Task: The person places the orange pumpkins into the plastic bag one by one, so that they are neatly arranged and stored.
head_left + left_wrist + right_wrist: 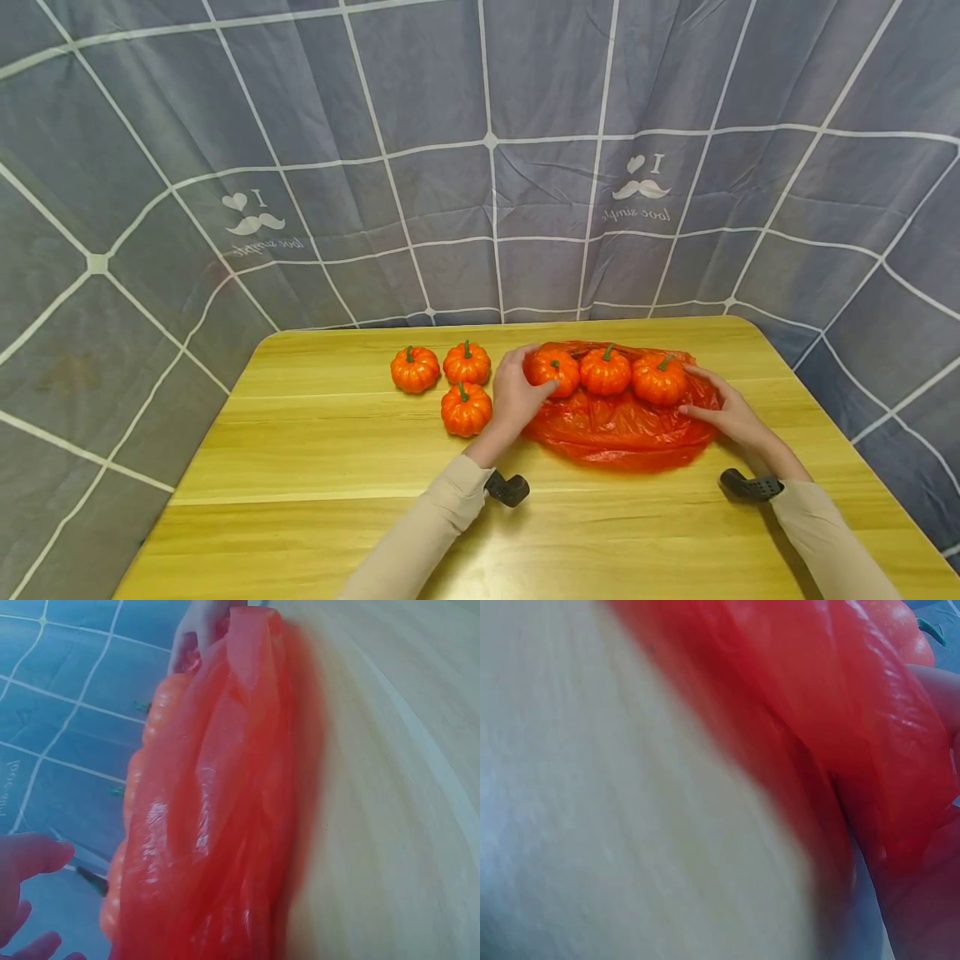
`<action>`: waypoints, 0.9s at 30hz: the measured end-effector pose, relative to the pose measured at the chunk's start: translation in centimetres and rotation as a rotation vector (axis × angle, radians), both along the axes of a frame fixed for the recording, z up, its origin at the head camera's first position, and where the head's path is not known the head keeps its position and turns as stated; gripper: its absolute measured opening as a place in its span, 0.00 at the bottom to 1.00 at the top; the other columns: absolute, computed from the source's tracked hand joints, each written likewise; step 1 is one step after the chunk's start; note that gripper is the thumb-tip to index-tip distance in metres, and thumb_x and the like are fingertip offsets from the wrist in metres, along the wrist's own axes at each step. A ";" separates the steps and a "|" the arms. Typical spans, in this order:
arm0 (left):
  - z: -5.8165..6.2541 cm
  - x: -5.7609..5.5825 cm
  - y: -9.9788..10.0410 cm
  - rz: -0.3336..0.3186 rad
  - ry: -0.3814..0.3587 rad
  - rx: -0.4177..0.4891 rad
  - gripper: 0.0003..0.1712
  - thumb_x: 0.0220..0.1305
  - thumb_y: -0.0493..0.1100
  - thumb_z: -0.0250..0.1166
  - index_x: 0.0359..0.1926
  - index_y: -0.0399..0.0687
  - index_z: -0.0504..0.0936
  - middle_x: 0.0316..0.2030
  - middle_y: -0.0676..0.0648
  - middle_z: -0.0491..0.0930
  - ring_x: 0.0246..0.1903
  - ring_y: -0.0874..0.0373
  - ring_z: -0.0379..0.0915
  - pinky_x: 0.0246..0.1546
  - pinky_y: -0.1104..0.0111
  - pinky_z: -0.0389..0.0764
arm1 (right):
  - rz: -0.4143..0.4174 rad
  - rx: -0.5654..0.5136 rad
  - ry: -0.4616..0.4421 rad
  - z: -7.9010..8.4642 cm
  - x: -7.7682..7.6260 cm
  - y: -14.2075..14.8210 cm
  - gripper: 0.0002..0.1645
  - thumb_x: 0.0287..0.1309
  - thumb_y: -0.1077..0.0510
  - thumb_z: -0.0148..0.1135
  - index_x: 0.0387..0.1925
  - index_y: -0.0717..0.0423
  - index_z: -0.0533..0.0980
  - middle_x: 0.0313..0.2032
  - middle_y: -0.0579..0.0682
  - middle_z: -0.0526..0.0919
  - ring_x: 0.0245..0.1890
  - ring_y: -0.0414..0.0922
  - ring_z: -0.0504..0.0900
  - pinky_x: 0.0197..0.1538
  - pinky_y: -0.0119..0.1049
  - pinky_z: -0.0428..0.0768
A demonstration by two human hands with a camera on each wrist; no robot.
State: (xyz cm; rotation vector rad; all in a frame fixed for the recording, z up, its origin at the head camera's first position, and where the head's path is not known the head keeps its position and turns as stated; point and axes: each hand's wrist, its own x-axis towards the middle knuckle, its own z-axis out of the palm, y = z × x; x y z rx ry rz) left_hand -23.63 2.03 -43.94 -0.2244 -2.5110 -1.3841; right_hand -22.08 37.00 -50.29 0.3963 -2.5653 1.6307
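A thin red plastic bag (622, 437) lies on the table, with three small orange pumpkins in a row at its upper part: a left pumpkin (557, 372), a middle pumpkin (606, 372) and a right pumpkin (660, 380). My left hand (517, 390) is at the left pumpkin, thumb in front and fingers behind. Its thumb and fingers look spread in the left wrist view, beside a pumpkin stem (92, 880). At the bag's right end my right hand (731, 410) holds the film between thumb and fingers. The red film hides the pumpkins' lower sides in the left wrist view.
Left of the bag on the wooden table (337, 467) stand three more pumpkins: one far left (415, 370), one at the back (467, 364), one in front (466, 409). A grey checked curtain (435, 183) hangs behind the table and along its sides.
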 end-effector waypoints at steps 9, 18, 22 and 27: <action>0.5 1.1 -2.0 0.000 0.002 0.068 0.31 0.48 0.39 0.75 0.56 0.44 0.79 0.53 0.42 0.79 0.52 0.45 0.73 0.53 0.54 0.73 | 0.024 -0.045 0.003 -0.1 0.0 0.0 0.39 0.56 0.69 0.63 0.68 0.63 0.58 0.54 0.22 0.64 0.50 0.16 0.69 0.49 0.12 0.70; 0.9 2.4 -3.9 -0.019 0.018 0.124 0.31 0.49 0.39 0.74 0.57 0.42 0.78 0.54 0.42 0.78 0.52 0.41 0.73 0.51 0.51 0.74 | 0.022 -0.039 0.010 0.1 0.1 0.0 0.40 0.57 0.69 0.63 0.69 0.63 0.58 0.56 0.25 0.64 0.50 0.16 0.67 0.49 0.12 0.70; 1.3 3.0 -4.9 -0.020 0.031 0.130 0.31 0.49 0.39 0.74 0.57 0.43 0.78 0.53 0.42 0.78 0.50 0.43 0.74 0.51 0.51 0.76 | 0.007 -0.019 0.015 0.1 0.2 0.0 0.39 0.57 0.67 0.63 0.68 0.62 0.59 0.58 0.30 0.64 0.51 0.16 0.66 0.50 0.11 0.68; 1.6 3.7 -6.1 -0.005 0.038 0.125 0.32 0.48 0.39 0.75 0.57 0.43 0.77 0.50 0.42 0.79 0.48 0.45 0.73 0.47 0.52 0.77 | -0.011 -0.010 -0.003 0.0 0.2 0.1 0.36 0.60 0.64 0.61 0.69 0.54 0.60 0.63 0.43 0.65 0.52 0.17 0.64 0.51 0.10 0.67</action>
